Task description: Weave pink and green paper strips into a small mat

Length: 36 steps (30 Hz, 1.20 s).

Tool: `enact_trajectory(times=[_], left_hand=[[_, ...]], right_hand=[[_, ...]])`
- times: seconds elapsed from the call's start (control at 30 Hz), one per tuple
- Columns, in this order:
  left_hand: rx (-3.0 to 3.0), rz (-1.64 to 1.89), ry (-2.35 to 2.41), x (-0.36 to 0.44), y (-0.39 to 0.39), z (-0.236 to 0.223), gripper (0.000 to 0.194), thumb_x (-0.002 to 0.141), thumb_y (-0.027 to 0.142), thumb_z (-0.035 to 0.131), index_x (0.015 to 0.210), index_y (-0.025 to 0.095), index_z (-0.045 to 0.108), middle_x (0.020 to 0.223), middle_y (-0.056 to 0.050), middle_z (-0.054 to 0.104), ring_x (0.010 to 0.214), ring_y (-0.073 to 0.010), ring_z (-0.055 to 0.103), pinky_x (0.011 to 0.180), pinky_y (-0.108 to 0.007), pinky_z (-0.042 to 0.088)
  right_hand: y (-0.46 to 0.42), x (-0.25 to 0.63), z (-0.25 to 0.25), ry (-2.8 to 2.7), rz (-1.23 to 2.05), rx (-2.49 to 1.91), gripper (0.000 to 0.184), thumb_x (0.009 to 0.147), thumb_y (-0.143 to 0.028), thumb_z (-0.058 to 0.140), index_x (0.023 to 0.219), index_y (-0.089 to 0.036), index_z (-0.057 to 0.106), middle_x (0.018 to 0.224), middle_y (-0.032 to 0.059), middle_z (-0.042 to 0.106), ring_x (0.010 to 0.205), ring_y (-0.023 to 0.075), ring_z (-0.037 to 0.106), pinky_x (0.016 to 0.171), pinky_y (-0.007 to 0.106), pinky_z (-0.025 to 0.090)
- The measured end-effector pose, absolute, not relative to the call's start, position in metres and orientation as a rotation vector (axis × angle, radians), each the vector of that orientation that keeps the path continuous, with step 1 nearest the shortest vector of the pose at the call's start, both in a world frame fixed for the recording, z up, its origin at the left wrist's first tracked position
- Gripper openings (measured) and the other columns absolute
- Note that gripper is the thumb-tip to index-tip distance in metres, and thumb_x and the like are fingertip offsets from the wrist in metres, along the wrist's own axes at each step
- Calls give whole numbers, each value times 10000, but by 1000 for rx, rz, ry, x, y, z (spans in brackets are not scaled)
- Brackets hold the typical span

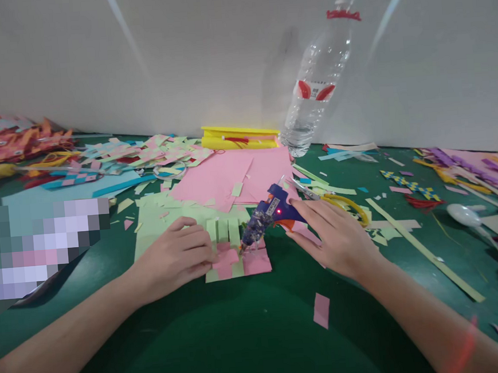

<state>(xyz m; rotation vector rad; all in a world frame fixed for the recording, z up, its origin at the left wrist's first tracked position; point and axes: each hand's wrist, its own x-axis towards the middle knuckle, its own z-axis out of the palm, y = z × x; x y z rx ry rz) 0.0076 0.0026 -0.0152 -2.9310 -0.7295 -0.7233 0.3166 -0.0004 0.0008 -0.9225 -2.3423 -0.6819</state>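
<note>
Here, left hand flat on woven paper, right hand beside glue gun.

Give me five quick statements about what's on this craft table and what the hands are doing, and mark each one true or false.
1. The right hand rests at the blue glue gun. True.
2. The left hand holds a pair of scissors. False: it presses on the woven green and pink paper strips; the yellow-handled scissors lie beside the right hand.
3. A small red light shows on the glue gun. True.
4. The clear plastic bottle lies flat among the scraps. False: it stands by the white wall, its cap on.
5. The table surface is red. False: it is dark green.
</note>
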Motion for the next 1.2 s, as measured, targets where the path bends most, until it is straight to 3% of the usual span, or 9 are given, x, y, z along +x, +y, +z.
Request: enact_trajectory(times=[0.27,0.43,0.53,0.63,0.7,0.9,1.2], left_hand=[[-2929,-763,-760,8,2,-14,236,966,166,420,835,215,610,749,27,633,705,-128,551,867,-341,353],[-2893,-759,-763,8,2,-16,209,949,147,445,844,216,612,752,26,615,704,-126,553,876,-343,362],[-2839,-848,-731,10,1,-16,152,935,141,492,995,227,603,769,29,619,690,-122,559,850,-331,388],[-2741,-923,-778,13,0,-16,336,925,153,526,1253,216,490,773,20,613,693,-132,555,812,-320,429],[-2725,-927,-830,14,-1,-16,393,926,159,521,1307,204,440,757,20,607,703,-141,561,809,-323,444],[-2830,-852,-789,13,-1,-16,229,940,148,491,1132,239,578,833,14,665,755,-132,595,851,-327,409],[-2843,-822,-751,11,-1,-17,164,945,155,475,972,226,619,795,18,642,736,-132,574,862,-347,389]], right_hand=[[3,319,0,-2211,-677,-1044,450,874,-375,597,1237,-124,512,1060,139,684,1006,258,643,863,368,526],[11,330,7,-2025,-671,-1196,467,840,-414,615,1189,-117,529,1003,159,671,938,286,646,800,403,531],[22,349,9,-1888,-649,-1330,490,826,-433,616,1176,-99,540,975,161,659,910,291,642,782,404,527],[34,373,10,-1728,-582,-1528,541,808,-475,612,1192,-102,544,1020,167,643,939,308,626,800,416,509],[40,388,10,-1625,-536,-1685,558,816,-479,590,1222,-102,530,1079,188,627,1015,340,596,833,440,487],[52,421,8,-1413,-414,-1993,583,837,-460,549,1278,-82,494,1231,218,576,1117,362,546,904,447,442],[86,433,5,-1362,-202,-2341,583,887,-489,453,1240,-28,509,1180,265,583,1101,370,564,873,456,445]])
